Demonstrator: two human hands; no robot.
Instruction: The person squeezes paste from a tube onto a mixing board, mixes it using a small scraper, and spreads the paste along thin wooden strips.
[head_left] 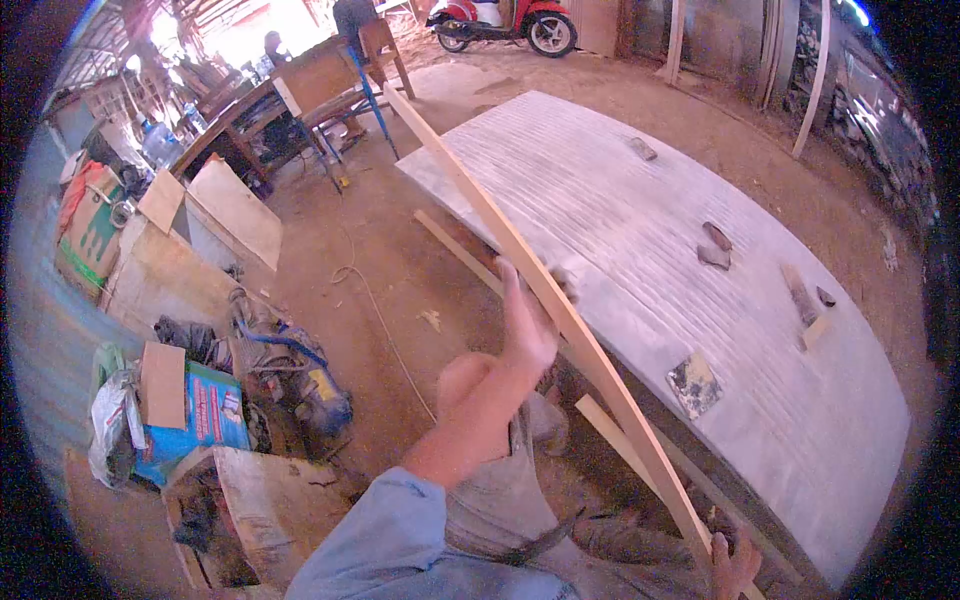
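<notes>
A long, narrow wooden strip [490,212] runs slantwise along the near edge of a large pale panel with ridged lines [560,180]. My left hand [528,318] grips the strip near its middle, thumb on the near side and fingertips partly hidden behind it. At the strip's near end, my right hand [736,568] is closed around it, with its fingers partly cut off by the frame. Below lies another wooden strip [625,450], partly covered by the first. On the panel rest a speckled flat piece [695,385] and dark scraps [713,258].
To the left are a blue bag [212,415], a dusty machine with a blue part [318,395] and leaning boards [235,215]. A cord [375,305] trails across the dirt floor. Farther back stand a chair [325,85] and a red scooter [515,22].
</notes>
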